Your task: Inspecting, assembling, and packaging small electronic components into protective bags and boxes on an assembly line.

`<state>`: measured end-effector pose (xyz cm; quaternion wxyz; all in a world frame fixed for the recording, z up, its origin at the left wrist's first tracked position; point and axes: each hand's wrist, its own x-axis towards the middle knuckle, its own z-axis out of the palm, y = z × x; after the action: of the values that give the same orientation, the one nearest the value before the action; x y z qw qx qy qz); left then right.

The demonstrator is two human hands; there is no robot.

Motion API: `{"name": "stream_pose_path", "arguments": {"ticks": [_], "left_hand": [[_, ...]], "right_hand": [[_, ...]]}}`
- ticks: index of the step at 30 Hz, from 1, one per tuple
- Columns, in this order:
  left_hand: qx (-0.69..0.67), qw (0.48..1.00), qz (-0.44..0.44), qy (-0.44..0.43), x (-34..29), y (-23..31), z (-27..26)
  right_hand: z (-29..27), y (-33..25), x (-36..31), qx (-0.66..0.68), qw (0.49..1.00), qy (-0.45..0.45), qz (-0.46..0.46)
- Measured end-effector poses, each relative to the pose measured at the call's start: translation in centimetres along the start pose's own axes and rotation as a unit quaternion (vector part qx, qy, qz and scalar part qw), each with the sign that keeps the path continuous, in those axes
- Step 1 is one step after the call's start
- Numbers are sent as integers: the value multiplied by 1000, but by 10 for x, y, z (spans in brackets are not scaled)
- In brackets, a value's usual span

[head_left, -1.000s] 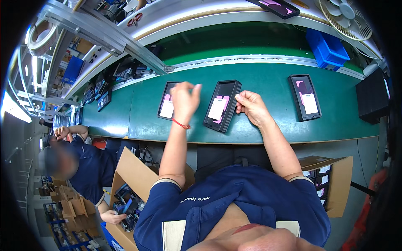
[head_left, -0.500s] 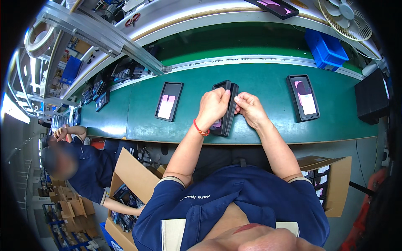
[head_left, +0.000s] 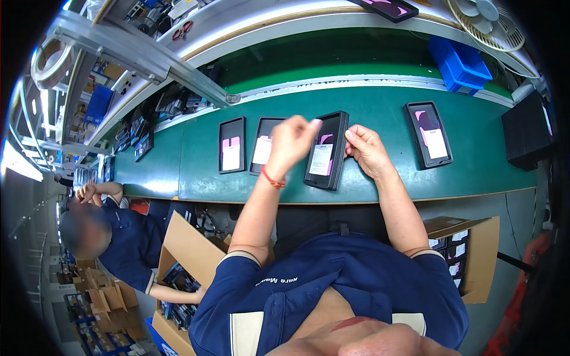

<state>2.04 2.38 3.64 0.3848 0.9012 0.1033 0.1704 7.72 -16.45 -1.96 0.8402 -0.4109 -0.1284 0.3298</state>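
A stack of shallow black trays (head_left: 339,151) leans slightly on the green table in front of me; its top one holds a white printed card and pink-and-black pieces. My right hand (head_left: 369,153) pinches the stack's right edge between thumb and fingers. My left hand (head_left: 291,145) is raised between the stack and a black tray (head_left: 262,126), its fingers curled in and slightly blurred; nothing shows in them. That tray is partly hidden by the hand. Left of it lies another black tray (head_left: 233,128) with a white card and pink piece. A similar tray (head_left: 444,155) lies apart on the right.
A blue bin (head_left: 460,74) and a fan (head_left: 487,24) stand at the back right, a black box (head_left: 525,133) at the table's right end. Open cartons (head_left: 484,261) flank me below the table edge. A co-worker (head_left: 127,237) reaches into the left carton (head_left: 193,246).
My left hand has come off the stack and moved left. A second tray now lies beside the left one, which has shifted slightly left. The stack's upper tray now faces up, its card visible.
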Motion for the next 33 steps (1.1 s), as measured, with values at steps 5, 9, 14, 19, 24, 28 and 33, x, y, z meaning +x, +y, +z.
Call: {"name": "stream_pose_path", "arguments": {"ticks": [5, 9, 14, 19, 24, 28, 33], "left_hand": [[1, 995, 9, -99, -10, 37, 42], [-4, 997, 16, -76, -15, 38, 43], [-4, 997, 6, -80, -21, 44, 47], [18, 998, 36, -45, -28, 55, 49], [62, 997, 46, 12, -4, 53, 15], [157, 980, -14, -118, 6, 6, 35], [240, 970, 19, -21, -3, 6, 27]], "right_hand": [[-1, 5, -1, -35, 998, 20, -38], [2, 8, -6, -43, 997, 35, -56], [1, 2, -14, -43, 998, 44, -31], [-17, 2, -27, -30, 997, 65, -20], [-41, -24, -40, -3, 993, 101, -55], [-52, -33, -43, 14, 995, 78, -53], [-47, -26, -40, 11, 997, 58, -59]]}}
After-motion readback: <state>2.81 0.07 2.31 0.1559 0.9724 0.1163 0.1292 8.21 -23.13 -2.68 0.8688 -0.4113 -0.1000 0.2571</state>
